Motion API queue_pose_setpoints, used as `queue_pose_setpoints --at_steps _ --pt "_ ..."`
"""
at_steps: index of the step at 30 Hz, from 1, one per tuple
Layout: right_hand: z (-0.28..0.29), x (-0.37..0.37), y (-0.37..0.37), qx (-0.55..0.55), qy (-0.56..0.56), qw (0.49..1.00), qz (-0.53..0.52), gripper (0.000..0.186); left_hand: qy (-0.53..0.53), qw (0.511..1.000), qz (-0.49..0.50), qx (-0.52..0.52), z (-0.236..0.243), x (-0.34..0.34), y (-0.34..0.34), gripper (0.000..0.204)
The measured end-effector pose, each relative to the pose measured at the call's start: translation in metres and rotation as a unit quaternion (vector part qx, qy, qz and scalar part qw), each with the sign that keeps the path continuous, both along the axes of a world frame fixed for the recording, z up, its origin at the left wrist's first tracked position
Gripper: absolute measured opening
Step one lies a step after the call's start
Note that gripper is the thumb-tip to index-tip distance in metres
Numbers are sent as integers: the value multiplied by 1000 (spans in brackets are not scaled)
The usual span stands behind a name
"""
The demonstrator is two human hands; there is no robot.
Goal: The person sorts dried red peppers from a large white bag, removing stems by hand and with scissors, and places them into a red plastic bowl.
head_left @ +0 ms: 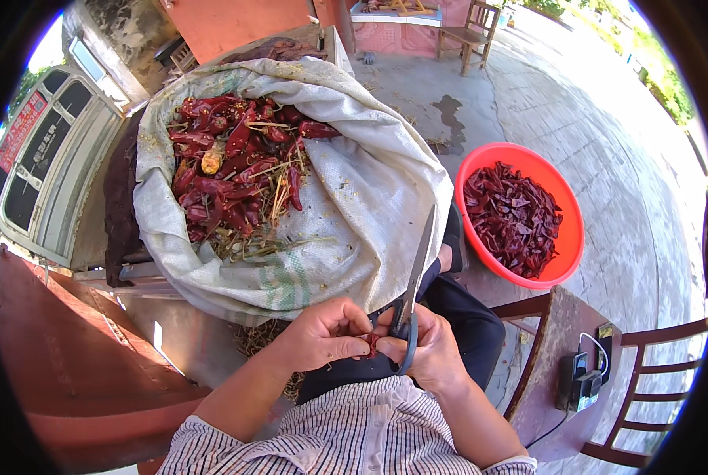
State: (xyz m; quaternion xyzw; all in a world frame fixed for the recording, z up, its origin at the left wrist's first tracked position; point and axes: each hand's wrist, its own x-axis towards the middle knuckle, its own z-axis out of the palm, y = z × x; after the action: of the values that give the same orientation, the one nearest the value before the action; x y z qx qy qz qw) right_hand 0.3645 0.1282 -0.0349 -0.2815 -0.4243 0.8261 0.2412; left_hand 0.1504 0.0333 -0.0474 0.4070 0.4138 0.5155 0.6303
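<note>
Close to my striped shirt, my left hand (322, 336) pinches a small dark red dried chili pepper (370, 345) between thumb and fingers. My right hand (429, 348) is closed around the handles of a pair of scissors (419, 273), whose blades point up and away from me. The fingertips of both hands meet around the chili, so much of it is hidden. Just beyond them a white woven sack (370, 198), its rim rolled down, holds whole dried chilies (235, 174) with stems and straw bits. To the right, a red plastic basin (573, 241) contains dark red chili pieces (512, 218).
A wooden seat (556, 356) at my right carries a black charger (582, 381) with cables. Beside it stands a slatted chair (647, 388). Left are a reddish-brown surface (77, 348) and a parked vehicle (41, 158). Another wooden chair (469, 36) stands far off.
</note>
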Motion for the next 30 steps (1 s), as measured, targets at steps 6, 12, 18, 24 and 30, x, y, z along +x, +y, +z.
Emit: queue_pose_setpoints --at_steps 6,12,18,24,30 --pt "-9 7 2 12 -39 999 2 33 28 1000 1 6 -4 2 2 18" --pt "-2 6 1 -9 -37 999 -30 29 173 978 45 105 4 13 8 20" --pt "-5 6 -3 3 -7 994 -108 27 505 799 111 307 27 32 18 39" --pt "0 5 -9 -106 86 981 -135 23 406 848 164 300 12 39 16 37" --pt "9 8 -11 -145 101 970 -165 23 349 890 174 236 1 55 18 32"
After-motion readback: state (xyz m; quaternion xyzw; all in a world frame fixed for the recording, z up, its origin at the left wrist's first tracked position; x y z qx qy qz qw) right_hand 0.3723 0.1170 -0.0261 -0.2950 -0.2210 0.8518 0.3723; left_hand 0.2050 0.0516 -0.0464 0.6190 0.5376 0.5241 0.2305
